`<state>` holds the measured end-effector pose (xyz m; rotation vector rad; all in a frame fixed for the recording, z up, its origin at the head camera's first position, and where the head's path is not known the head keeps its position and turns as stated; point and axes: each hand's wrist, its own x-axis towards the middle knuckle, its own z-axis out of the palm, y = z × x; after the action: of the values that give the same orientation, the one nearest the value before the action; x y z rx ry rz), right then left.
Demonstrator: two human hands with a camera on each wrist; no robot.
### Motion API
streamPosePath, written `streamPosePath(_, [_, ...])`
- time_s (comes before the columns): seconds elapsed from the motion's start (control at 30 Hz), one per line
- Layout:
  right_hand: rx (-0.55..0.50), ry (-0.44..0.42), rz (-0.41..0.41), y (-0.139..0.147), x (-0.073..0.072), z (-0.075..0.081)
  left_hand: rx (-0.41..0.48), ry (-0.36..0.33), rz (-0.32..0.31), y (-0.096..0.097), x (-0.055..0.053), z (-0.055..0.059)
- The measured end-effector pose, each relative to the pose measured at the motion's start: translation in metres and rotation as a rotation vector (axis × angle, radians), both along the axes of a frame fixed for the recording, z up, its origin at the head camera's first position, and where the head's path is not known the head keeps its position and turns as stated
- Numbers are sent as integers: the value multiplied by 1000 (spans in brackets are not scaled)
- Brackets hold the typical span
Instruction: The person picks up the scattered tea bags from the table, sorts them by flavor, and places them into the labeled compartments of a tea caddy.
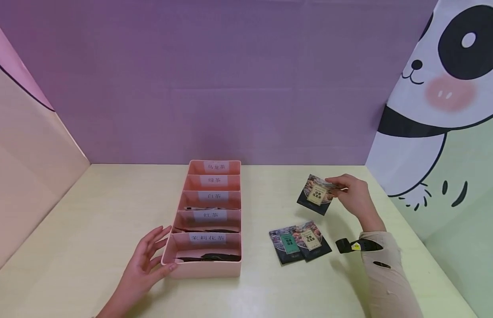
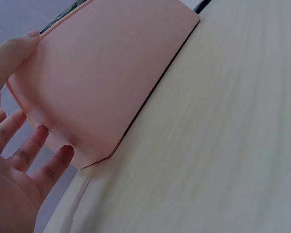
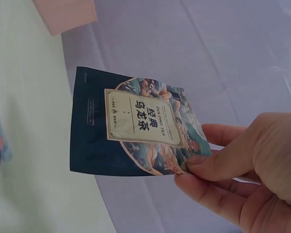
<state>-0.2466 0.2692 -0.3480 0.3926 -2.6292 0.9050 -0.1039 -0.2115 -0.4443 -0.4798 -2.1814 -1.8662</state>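
My right hand [image 1: 354, 198] pinches an oolong tea bag packet [image 3: 131, 126] by one edge between thumb and fingers, raised above the table. The packet is dark blue with a cream label. Below it lie two overlapping tea packets, one with a green label [image 1: 288, 244] and one with a cream label [image 1: 311, 239]. A long pink divided box [image 1: 206, 269] stands left of them, its compartments marked with white labels. My left hand [image 1: 141, 260] touches the box's near left corner, thumb at the front and fingers spread along the side.
Dark packets [image 1: 214, 257] lie in the nearest compartment, and packet edges show in the two behind it. The pale table [image 1: 91, 229] meets a purple back wall [image 1: 238, 88], with a panda-printed panel [image 1: 441, 145] at the right.
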Motion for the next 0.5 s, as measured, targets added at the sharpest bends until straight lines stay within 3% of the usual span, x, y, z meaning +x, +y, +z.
streamPosePath(0.5, [-86, 35, 25, -28, -4, 5, -7, 6, -5, 0, 1, -1])
